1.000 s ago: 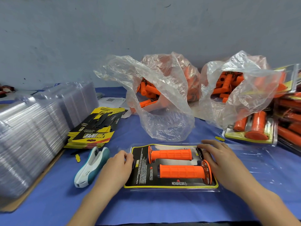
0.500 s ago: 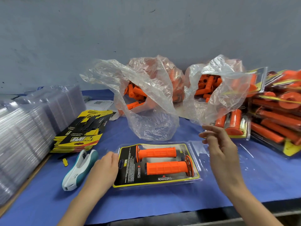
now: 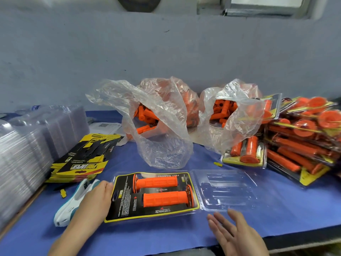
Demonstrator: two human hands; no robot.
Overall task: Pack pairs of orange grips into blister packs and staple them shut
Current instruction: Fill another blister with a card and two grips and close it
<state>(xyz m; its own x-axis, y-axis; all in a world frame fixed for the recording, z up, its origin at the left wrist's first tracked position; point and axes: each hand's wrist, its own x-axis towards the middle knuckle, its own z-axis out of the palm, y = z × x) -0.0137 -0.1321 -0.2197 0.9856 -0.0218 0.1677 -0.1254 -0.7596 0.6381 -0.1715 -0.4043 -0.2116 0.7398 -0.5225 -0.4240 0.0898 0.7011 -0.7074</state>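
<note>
Hands are seemingly preparing to fold the clear plastic lid (image 3: pixel 228 191) over orange ribbed grips (image 3: pixel 156 182): left hand (image 3: pixel 94 202) steadying, grip unclear; right hand (image 3: pixel 234 235) hovering, grip wide.

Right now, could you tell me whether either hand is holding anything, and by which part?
The left hand rests against the left edge of the blister pack; a grip cannot be told. The right hand is open, holding nothing.
</note>
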